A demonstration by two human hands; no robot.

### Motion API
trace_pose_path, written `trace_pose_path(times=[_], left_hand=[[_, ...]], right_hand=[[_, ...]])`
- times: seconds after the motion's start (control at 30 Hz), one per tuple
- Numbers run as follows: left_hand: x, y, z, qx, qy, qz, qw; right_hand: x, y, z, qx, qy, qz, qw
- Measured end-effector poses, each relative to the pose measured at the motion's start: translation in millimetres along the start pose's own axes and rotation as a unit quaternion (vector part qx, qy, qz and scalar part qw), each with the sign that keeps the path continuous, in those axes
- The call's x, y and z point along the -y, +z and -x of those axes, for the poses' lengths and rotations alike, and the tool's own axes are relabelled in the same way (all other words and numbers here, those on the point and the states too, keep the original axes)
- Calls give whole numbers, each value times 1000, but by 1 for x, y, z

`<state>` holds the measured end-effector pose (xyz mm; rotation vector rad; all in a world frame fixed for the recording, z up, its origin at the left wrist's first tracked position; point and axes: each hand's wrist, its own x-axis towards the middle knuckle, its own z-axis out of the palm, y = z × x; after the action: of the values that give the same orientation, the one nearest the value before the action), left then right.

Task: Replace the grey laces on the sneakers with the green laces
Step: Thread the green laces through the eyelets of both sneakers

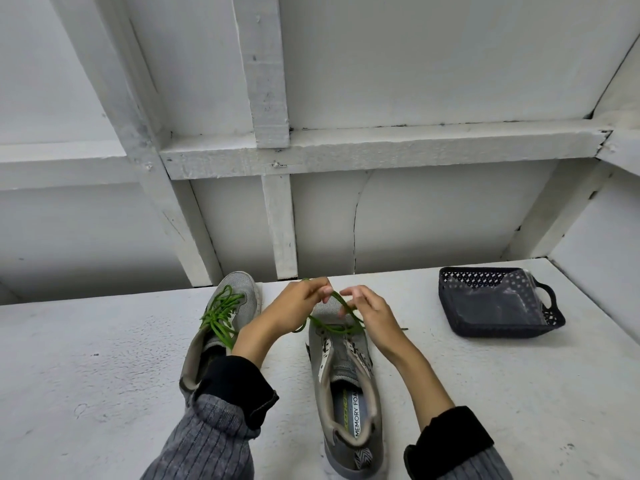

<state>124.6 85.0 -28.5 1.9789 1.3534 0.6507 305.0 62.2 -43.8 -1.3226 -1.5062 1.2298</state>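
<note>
Two grey sneakers stand on a white table, toes pointing away from me. The left sneaker (227,306) carries a green lace (220,315) bunched over its eyelets. On the right sneaker (346,375) a green lace (332,328) crosses only the front eyelets, and its strands rise to my hands above the toe. My left hand (294,308) pinches one strand of this lace. My right hand (369,311) pinches the other strand close beside it. Part of the left sneaker is hidden behind my left forearm.
A dark perforated plastic basket (554,320) with a clear plastic bag inside sits at the table's right. A white panelled wall with wooden battens (280,223) rises just behind the table. Bare table surface (86,375) lies to the left and in front.
</note>
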Motion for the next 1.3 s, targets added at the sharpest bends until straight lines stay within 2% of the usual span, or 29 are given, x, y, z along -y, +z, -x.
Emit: trace_pose_path(times=[0.1,0.17,0.23,0.37,0.47,0.53,0.63,0.7,0.83,0.93,1.07,1.17,1.23,1.3], left_hand=[[2,-2,4,4,-8,40,999],[-2,-2,10,27,-15,87,996],[-3,-2,13,46,-31,174,983],[1,-8,11,-8,-76,327,942],[-2,-15,9,-45,-97,407,907],[-2,-19,9,-11,-79,390,917],[4,-21,11,40,-75,260,962],[10,-18,12,34,-91,195,976],[18,-15,15,2,-92,193,977],[20,-11,13,-64,-106,253,959],[23,-4,10,-123,-144,315,930],[21,-2,11,-123,-135,278,943],[17,-3,14,-96,-115,232,961],[19,-5,16,-81,-107,234,963]], right_hand=[[-5,-3,3,27,5,-30,999],[-7,-6,3,7,6,-74,997],[-5,-10,1,-41,28,-173,984],[6,-26,-3,-121,47,-406,905],[11,-39,-7,-127,56,-568,811],[13,-44,-8,-118,61,-649,749],[13,-49,-8,-122,54,-715,687],[10,-55,-7,-128,36,-752,646],[-5,-66,-2,-148,-5,-787,599],[-17,-73,-1,-168,-2,-789,590],[-25,-69,-4,-183,16,-773,607],[-25,-66,-7,-204,29,-750,629],[-25,-70,-11,-215,32,-724,654],[-25,-74,-14,-222,38,-690,688]])
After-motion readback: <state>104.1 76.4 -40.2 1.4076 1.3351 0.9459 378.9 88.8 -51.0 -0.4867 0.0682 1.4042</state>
